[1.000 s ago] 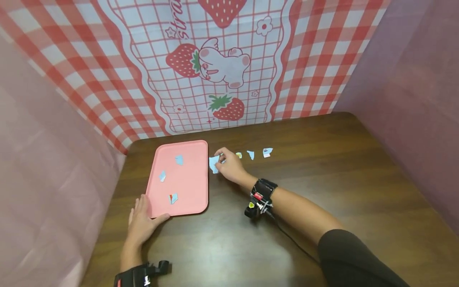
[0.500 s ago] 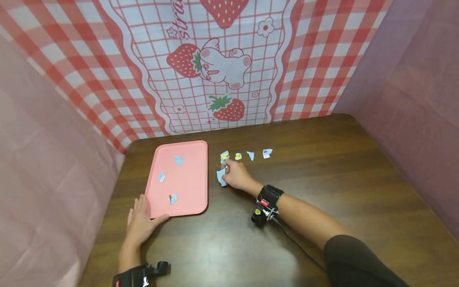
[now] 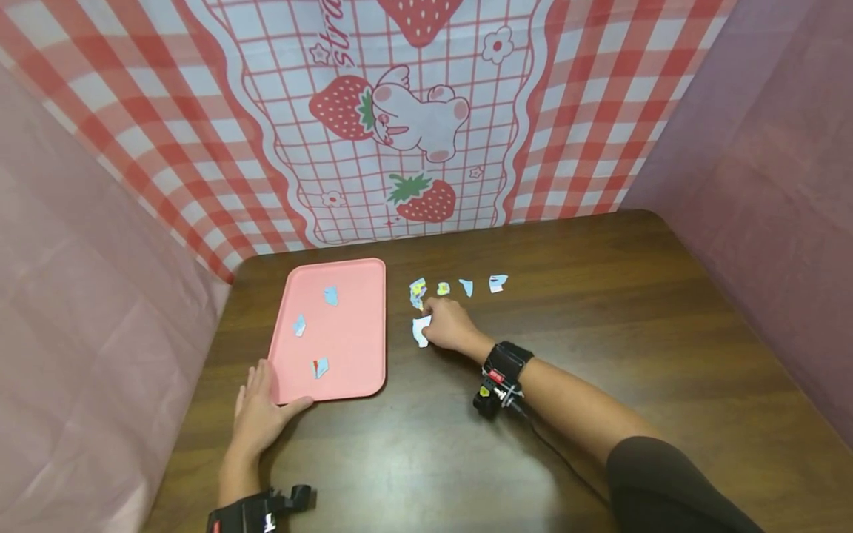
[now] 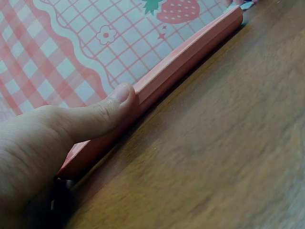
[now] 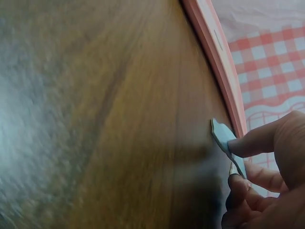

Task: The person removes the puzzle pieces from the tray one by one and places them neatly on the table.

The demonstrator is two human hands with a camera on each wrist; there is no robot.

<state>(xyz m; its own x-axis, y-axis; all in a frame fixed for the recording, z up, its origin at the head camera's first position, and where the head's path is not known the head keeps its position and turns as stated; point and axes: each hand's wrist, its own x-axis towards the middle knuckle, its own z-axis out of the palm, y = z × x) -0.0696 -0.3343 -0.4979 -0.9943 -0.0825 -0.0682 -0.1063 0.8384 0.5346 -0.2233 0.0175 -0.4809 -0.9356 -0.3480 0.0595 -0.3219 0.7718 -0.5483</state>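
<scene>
A light blue paper piece (image 3: 420, 331) is pinched between thumb and fingers of the right hand (image 3: 452, 326), just right of the pink tray (image 3: 353, 333). The right wrist view shows the piece (image 5: 223, 134) tilted in the fingertips. At the tray's near left corner lies the left hand (image 3: 258, 414), fingers along the left side, thumb on the near rim; the left wrist view shows that thumb against the rim (image 4: 162, 71). Three pieces lie in the tray: one at the top (image 3: 331, 295), one at left (image 3: 300, 326), one with red near the front (image 3: 321, 368).
Right of the tray, in a row on the brown table (image 3: 566, 318), lie a yellow-and-blue cluster (image 3: 417, 290), a small yellow piece (image 3: 443, 289), a blue sliver (image 3: 466, 287) and a white-and-blue piece (image 3: 497, 283). A checked cloth (image 3: 573, 126) hangs behind; a cable runs by the right forearm.
The right hand has moved right and toward the front with the blue piece, away from the tray's edge, uncovering the yellow-and-blue cluster. The left hand stays at the tray corner.
</scene>
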